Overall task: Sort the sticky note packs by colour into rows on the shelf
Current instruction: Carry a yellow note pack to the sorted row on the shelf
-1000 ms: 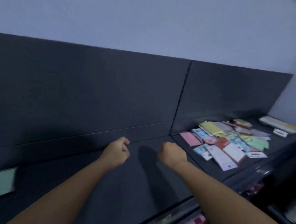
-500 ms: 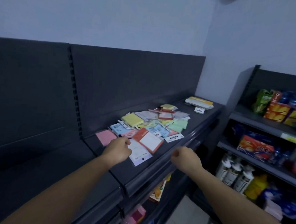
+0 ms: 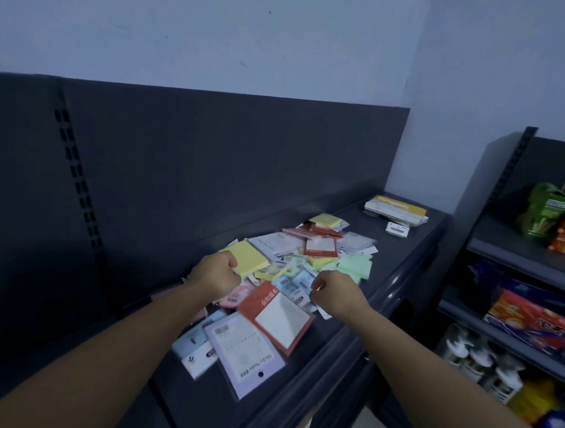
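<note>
Left hand (image 3: 217,274) and right hand (image 3: 334,290), both curled into empty fists, have advanced from the near edge to over the unsorted heap of multicoloured sticky note packs (image 3: 281,272) on the dark metal shelf (image 3: 343,335); sorting apparently not yet begun.

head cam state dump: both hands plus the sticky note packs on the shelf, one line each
Left hand: fist, above the heap, no pack plainly held.
Right hand: fist, no pack plainly held.
Sticky note packs: unsorted, overlapping heap, colours mixed.
Yellow pack: flat, beside the left hand.
Red-framed pack: flat, overlapping the lilac pack.
Shelf: no rows formed yet.
</note>
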Motion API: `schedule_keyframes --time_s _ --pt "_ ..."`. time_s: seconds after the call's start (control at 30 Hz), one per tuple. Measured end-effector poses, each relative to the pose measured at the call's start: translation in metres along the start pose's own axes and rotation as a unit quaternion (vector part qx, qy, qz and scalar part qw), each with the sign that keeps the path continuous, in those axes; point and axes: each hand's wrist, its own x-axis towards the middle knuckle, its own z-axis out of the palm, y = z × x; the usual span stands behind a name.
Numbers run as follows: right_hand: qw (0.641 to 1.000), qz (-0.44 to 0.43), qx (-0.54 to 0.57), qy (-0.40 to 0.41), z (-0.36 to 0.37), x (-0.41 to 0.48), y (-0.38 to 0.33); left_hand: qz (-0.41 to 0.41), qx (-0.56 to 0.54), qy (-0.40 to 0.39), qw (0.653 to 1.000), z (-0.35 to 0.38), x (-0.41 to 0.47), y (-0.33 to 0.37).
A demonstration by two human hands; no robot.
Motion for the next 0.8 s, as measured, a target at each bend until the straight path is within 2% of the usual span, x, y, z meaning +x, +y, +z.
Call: schedule_keyframes --time_s 0.17,0.4,0.53,0.67,0.8 --pt "0.999 -0.048 -0.019 -0.015 0.008 0.051 -0.001 -0.025 0.05 0.012 0.998 0.007 0.044 -0.004" --pt "0.974 -0.203 -0.069 -0.077 0.027 0.109 0.003 -0.049 0.209 0.004 0.977 0.029 0.085 -0.003" --pt "0.933 -0.312 -0.133 -0.122 0.037 0.145 0.005 -0.058 0.197 -0.017 0.979 0.046 0.1 -0.01" --pt "0.879 -0.399 -0.202 -0.165 0.039 0.174 0.006 -0.068 0.234 -0.027 0.969 0.053 0.107 -0.012" --pt "0.852 -0.461 -0.193 -0.153 0.037 0.189 0.007 -0.074 0.234 -0.028 0.969 0.046 0.102 -0.005"
